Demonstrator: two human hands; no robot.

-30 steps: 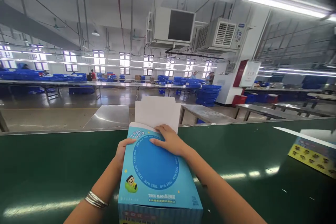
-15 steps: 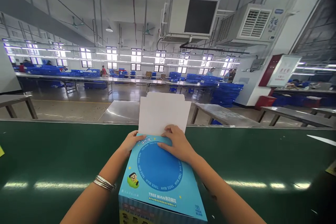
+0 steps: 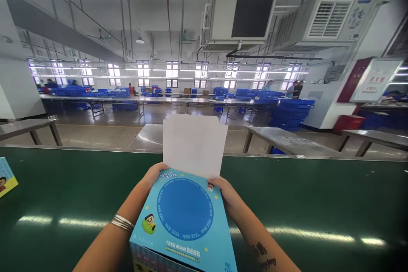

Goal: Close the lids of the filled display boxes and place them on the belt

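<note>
A light-blue printed cardboard box (image 3: pixel 185 208) with a large darker blue circle and "TREE MAN" lettering lies in front of me. Its white lid flap (image 3: pixel 194 146) stands up open at the far edge. My left hand (image 3: pixel 156 174) grips the far left corner, fingers wrapped over the side. At the far right corner, my right hand (image 3: pixel 225 191) holds the box with the thumb on top near the flap's base. Fingers of both hands are partly hidden behind the box sides.
The box is over a green work surface (image 3: pixel 79 191). Another blue and yellow box (image 3: pixel 7 177) is at the far left. Metal tables (image 3: pixel 293 140) stand beyond the edge, with stacked blue crates (image 3: pixel 290 114) and a few people farther back.
My right hand has moved from the top by the flap to the box's far right corner. The box shifted slightly left in view, and the camera view turned left.
</note>
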